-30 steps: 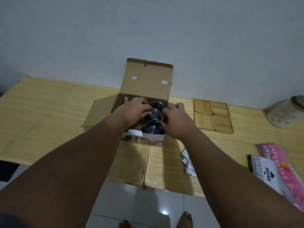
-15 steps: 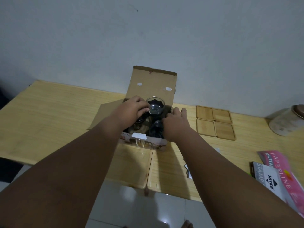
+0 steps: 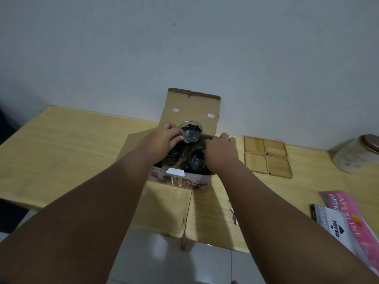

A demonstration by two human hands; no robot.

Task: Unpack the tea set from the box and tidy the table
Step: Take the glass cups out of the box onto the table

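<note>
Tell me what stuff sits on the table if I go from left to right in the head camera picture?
cardboard box → wooden coasters → jar. The printed packs at the near right overlap the jar's spot, so they are left out.

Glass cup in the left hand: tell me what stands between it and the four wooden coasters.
The glass cup, pinched by the left hand, is held over the box. The right hand on the box's right edge lies between it and the coasters; nothing else visible does.
</note>
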